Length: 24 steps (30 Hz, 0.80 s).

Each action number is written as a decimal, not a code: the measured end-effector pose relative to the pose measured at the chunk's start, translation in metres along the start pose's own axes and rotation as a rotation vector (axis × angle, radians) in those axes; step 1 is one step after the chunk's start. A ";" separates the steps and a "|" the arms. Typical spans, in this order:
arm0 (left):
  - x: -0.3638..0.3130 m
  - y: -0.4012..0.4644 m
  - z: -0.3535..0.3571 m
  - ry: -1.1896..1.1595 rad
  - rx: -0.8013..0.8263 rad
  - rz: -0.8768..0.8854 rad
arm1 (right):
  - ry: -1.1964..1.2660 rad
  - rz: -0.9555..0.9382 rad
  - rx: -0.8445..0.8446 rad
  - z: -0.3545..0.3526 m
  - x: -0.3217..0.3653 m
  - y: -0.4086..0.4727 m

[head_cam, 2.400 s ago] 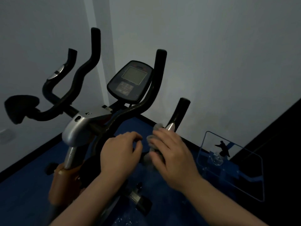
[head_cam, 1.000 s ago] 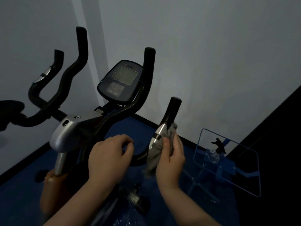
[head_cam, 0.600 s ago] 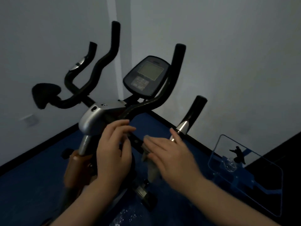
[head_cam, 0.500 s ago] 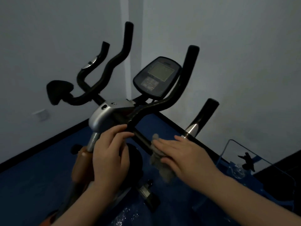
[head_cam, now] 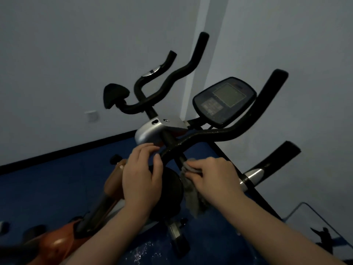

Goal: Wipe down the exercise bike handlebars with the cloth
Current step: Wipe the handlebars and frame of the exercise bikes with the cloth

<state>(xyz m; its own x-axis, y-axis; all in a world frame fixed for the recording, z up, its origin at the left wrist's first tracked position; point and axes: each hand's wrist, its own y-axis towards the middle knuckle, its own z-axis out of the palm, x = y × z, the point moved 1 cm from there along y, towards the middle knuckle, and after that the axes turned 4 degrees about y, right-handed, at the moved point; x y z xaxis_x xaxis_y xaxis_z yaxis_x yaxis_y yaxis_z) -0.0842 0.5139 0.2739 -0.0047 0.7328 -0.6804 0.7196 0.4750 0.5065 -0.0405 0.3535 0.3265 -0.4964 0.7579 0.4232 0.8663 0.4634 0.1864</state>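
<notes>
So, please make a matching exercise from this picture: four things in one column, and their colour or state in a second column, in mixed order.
Things:
1. cloth
2. left hand
3. console
4. floor

Colour or state:
A. dark screen, mounted between the handlebars
B. blue
C. grey, pressed on the bar under the right hand
D. curled around the handlebar near the silver clamp, no cloth in it

Pairs: 1-C, 2-D, 3-A, 4-B
</notes>
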 end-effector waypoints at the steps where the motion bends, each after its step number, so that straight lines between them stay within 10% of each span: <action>1: 0.000 -0.001 0.000 0.000 -0.008 -0.008 | -0.057 -0.033 -0.007 0.005 0.004 0.007; 12: 0.002 -0.004 -0.004 -0.182 0.039 -0.171 | 0.421 -0.061 -0.100 -0.023 -0.007 0.018; 17: 0.014 -0.006 -0.004 -0.412 0.123 -0.384 | 0.122 -0.565 0.061 -0.003 0.029 0.051; 24: 0.026 -0.007 -0.006 -0.479 0.296 -0.411 | -0.124 -0.760 0.304 0.015 0.025 0.071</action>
<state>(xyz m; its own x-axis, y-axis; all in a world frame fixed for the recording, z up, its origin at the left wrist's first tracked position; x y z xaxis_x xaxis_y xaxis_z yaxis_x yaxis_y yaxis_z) -0.0935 0.5325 0.2562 -0.0591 0.1941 -0.9792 0.8845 0.4649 0.0387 0.0075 0.4124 0.3368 -0.9588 0.2246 0.1741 0.2480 0.9604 0.1272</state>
